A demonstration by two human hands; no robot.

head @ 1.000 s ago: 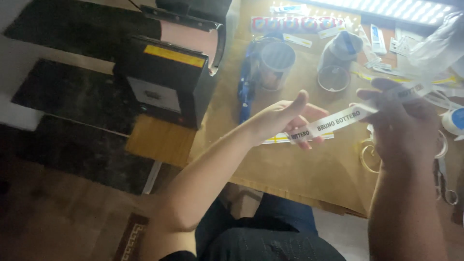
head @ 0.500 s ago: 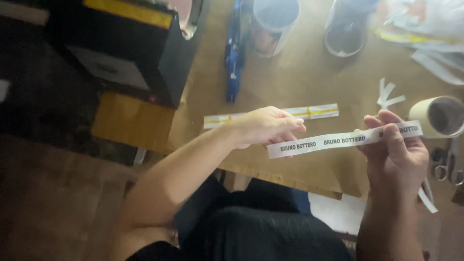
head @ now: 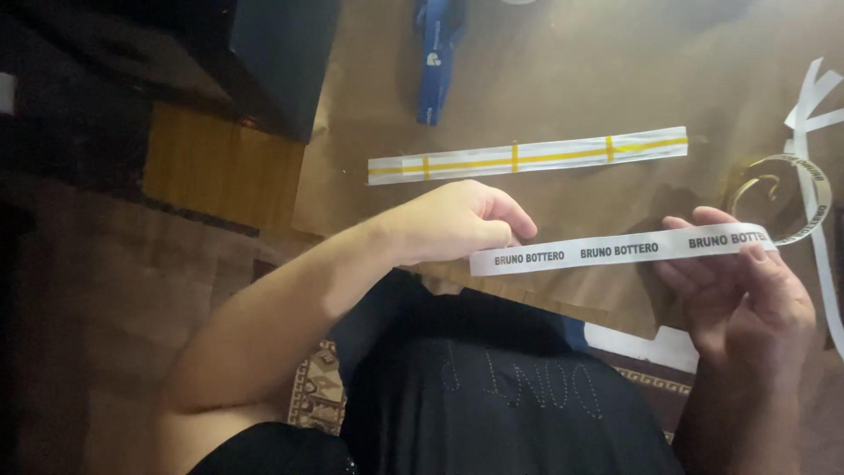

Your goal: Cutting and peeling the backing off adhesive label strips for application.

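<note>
Since half a second ago, both hands have come lower in the view and the long white fabric ribbon with dark printed lettering point(head: 620, 250) is now stretched almost level between them, above the edge of the brown wooden table point(head: 563, 105). At its near end the left hand point(head: 457, 222) pinches the ribbon with curled fingers. At the other end the right hand point(head: 747, 295) holds it between thumb and bent fingers, and past this hand the ribbon continues in a loose curl point(head: 791, 198). On the table behind lies a flat white strip with yellow lines point(head: 527, 157), well apart from the hands. Further back lies a blue lanyard strap point(head: 435, 53). A black box point(head: 264, 53) stands at the left. White paper offcuts point(head: 818, 97) lie at the right edge. Nothing covers the ribbon.
</note>
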